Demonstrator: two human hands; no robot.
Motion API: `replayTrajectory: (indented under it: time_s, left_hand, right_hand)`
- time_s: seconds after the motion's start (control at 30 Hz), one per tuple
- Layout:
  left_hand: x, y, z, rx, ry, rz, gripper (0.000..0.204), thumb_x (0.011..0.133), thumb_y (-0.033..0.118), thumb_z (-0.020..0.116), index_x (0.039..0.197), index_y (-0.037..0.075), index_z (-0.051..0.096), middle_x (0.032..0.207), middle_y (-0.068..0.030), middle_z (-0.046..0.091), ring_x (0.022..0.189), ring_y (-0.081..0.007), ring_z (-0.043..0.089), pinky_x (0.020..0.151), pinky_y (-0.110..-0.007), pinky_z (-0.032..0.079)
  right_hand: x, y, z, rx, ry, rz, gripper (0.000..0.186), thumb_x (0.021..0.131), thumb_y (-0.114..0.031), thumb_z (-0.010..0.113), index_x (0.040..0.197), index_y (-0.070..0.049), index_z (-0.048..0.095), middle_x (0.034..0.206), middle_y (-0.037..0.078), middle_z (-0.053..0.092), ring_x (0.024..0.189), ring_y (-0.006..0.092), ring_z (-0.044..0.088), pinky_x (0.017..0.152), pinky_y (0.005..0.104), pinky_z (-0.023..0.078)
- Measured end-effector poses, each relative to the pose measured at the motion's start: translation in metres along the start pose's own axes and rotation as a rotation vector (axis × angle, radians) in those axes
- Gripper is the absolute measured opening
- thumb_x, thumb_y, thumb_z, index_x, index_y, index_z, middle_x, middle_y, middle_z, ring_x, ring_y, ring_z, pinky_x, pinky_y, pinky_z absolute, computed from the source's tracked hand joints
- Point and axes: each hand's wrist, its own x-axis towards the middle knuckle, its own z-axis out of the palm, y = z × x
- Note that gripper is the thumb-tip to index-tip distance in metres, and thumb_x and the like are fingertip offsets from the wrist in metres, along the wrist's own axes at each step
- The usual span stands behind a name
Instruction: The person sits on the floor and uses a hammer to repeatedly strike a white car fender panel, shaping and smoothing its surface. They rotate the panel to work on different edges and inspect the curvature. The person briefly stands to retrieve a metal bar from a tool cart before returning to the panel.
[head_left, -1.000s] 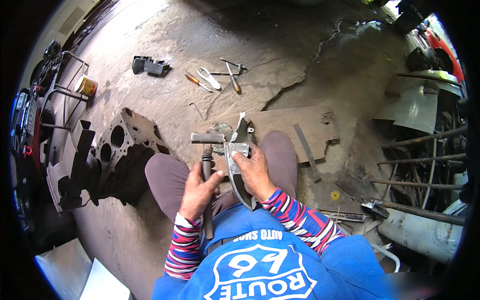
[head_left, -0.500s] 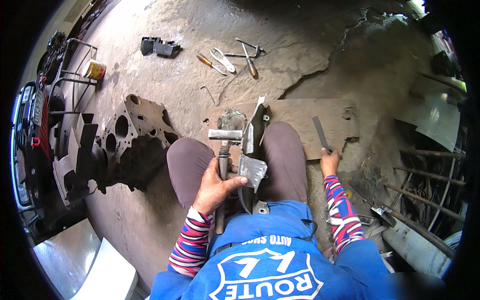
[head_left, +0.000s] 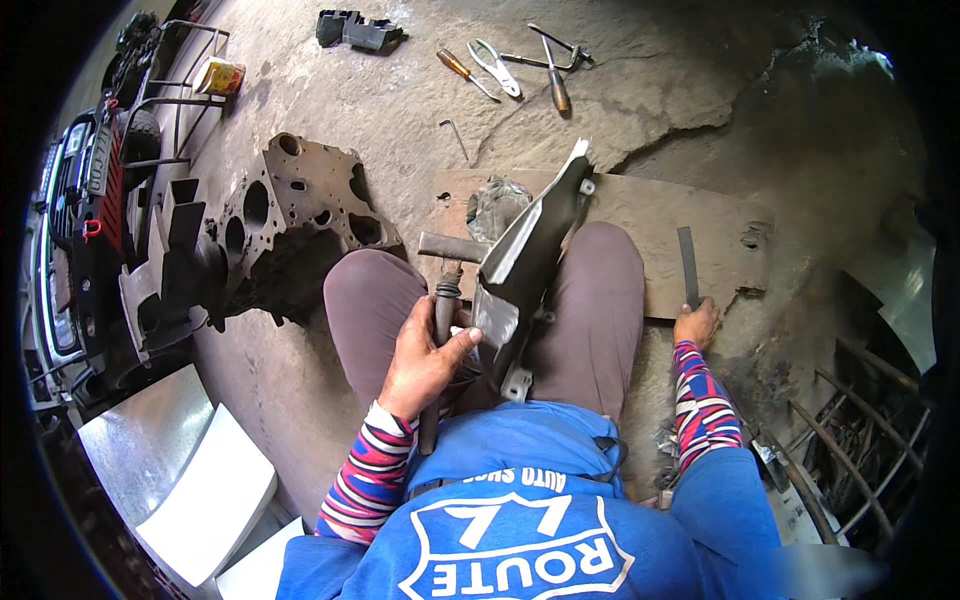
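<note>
My left hand [head_left: 422, 362] is wrapped round the handle of a hammer [head_left: 447, 318], its metal head pointing away from me. The thumb of that hand presses against the pale lower flange of a bent sheet-metal bracket [head_left: 535, 262]. The bracket stands tilted between my knees, its dark inner face toward the right. Out to the right, my right hand [head_left: 698, 322] is closed on one end of a flat dark metal strip [head_left: 687, 262], which points away from me above a brown board [head_left: 640, 215]. Where the bracket rests is partly hidden.
A rusty engine block [head_left: 300, 215] stands at the left. On the floor ahead lie pliers [head_left: 496, 70], screwdrivers [head_left: 558, 92] and a black plastic part [head_left: 358, 32]. White panels [head_left: 215, 500] lie lower left. A rusty metal frame [head_left: 850, 460] is at the right.
The bracket has turned and leans to the right, showing more of its dark face. My whole view has shifted a little. Both hands keep their holds.
</note>
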Motion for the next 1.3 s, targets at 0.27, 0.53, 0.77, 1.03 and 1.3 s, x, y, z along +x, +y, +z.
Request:
replayTrajectory:
  time_s: [0.27,0.53,0.77,1.03,1.3]
  left_hand:
    - [0.032,-0.006,0.01,-0.168,-0.03,-0.167,0.046,0.078,0.018,0.085,0.107,0.001,0.054,0.082,-0.0027,0.062,0.063,-0.0094,0.058,0.053,-0.024,0.048]
    - [0.096,-0.051,0.042,0.098,0.144,-0.066,0.054,0.074,0.025,0.087,0.104,-0.005,0.053,0.096,-0.0174,0.064,0.091,-0.0283,0.065,0.08,-0.042,0.052]
    - [0.109,-0.024,0.027,0.261,0.328,0.164,0.036,0.075,0.024,0.078,0.093,-0.003,0.061,0.076,-0.0154,0.066,0.067,-0.0267,0.062,0.067,-0.041,0.051]
    - [0.067,0.059,-0.058,0.079,0.06,0.286,0.028,0.079,0.022,0.07,0.082,-0.004,0.058,0.07,-0.0076,0.06,0.065,-0.0162,0.058,0.063,-0.035,0.05]
    - [0.027,0.061,-0.092,-0.12,-0.183,0.2,0.016,0.086,0.012,0.069,0.086,0.002,0.057,0.07,-0.0017,0.057,0.06,-0.0104,0.054,0.056,-0.027,0.046]
  right_hand:
    - [0.0,0.015,-0.009,0.086,-0.04,-0.239,0.05,0.078,-0.024,0.073,0.115,0.002,0.053,0.112,0.027,0.062,0.104,0.0451,0.06,0.091,0.0494,0.049]
    - [-0.038,-0.02,-0.066,0.466,-0.204,-0.271,0.04,0.084,-0.027,0.07,0.109,0.002,0.058,0.093,0.027,0.068,0.089,0.0429,0.067,0.077,0.0471,0.052]
    - [-0.094,-0.054,-0.162,0.666,-0.494,-0.526,0.049,0.09,-0.035,0.071,0.118,0.003,0.06,0.106,0.021,0.068,0.098,0.0271,0.065,0.088,0.0374,0.05]
    - [-0.159,-0.096,-0.242,0.841,-0.389,-0.742,0.035,0.088,-0.024,0.072,0.108,0.002,0.059,0.085,0.002,0.057,0.08,0.0108,0.05,0.072,0.0274,0.044]
    - [-0.212,-0.106,-0.3,1.177,-0.112,-0.687,0.029,0.085,-0.017,0.076,0.104,0.0,0.061,0.083,0.006,0.063,0.078,0.0156,0.059,0.072,0.0298,0.049]
